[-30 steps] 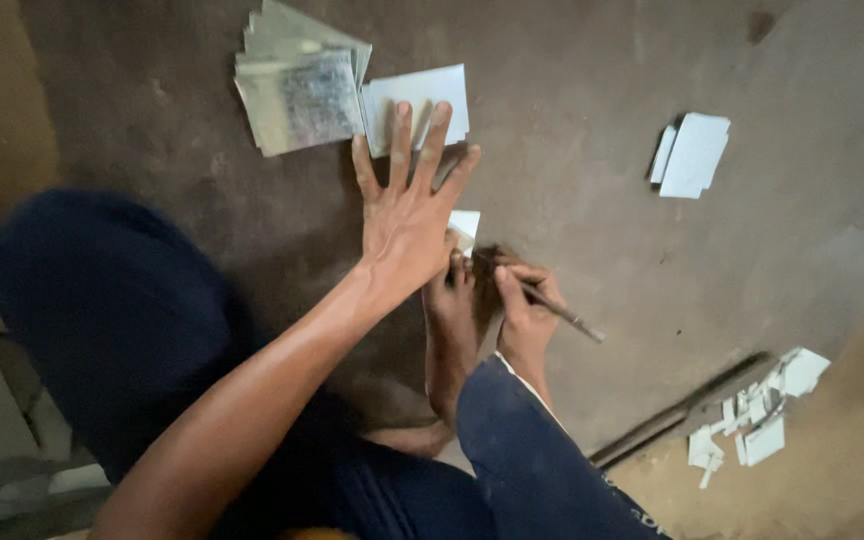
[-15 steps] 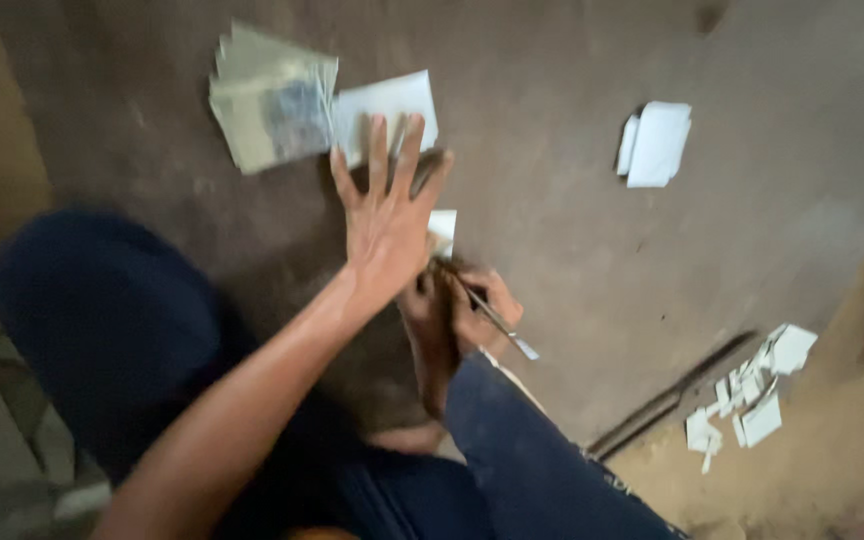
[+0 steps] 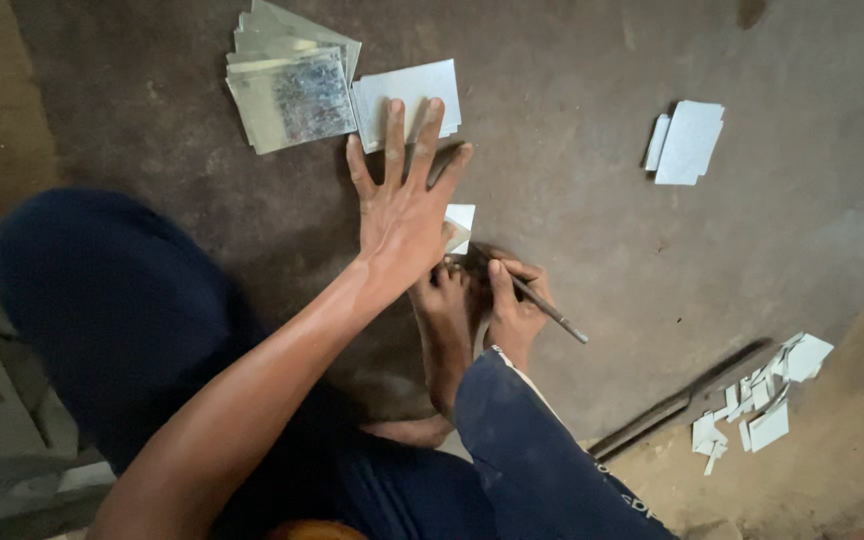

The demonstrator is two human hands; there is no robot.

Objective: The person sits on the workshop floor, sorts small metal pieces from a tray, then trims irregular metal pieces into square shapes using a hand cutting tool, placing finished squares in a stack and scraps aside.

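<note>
Head view looking down at a dark, dusty floor (image 3: 572, 180). Left hand (image 3: 402, 215) lies flat, palm down, fingers spread wide and open, pressing on a small pale sheet piece (image 3: 460, 225) that pokes out from under its thumb side; the fingertips reach up to and overlap the lower edge of a pale rectangular sheet (image 3: 407, 95) lying on the floor above. Right hand (image 3: 514, 305) is closed in a pen-like grip around a thin metal rod tool (image 3: 547, 308), tip end toward the small sheet piece, the other end sticking out to the lower right. A bare foot (image 3: 444, 330) sits between the two hands, toes just under the left palm, touching or nearly touching the small piece; exact contact can't be told. A dark blue sleeve (image 3: 532, 450) covers the right forearm, and a dark blue trouser leg (image 3: 122, 320) fills the left side. Upper left, just beside the pale rectangular sheet, there's a fanned stack of shiny metal sheets (image 3: 287, 90), top one with a scuffed surface. Upper right, well apart from the hands, a small stack of white cut pieces (image 3: 687, 142). Lower right, a long dark metal bar (image 3: 687, 400) lies on a slant, with a scatter of small white offcuts (image 3: 762, 400) beside its upper end.
</note>
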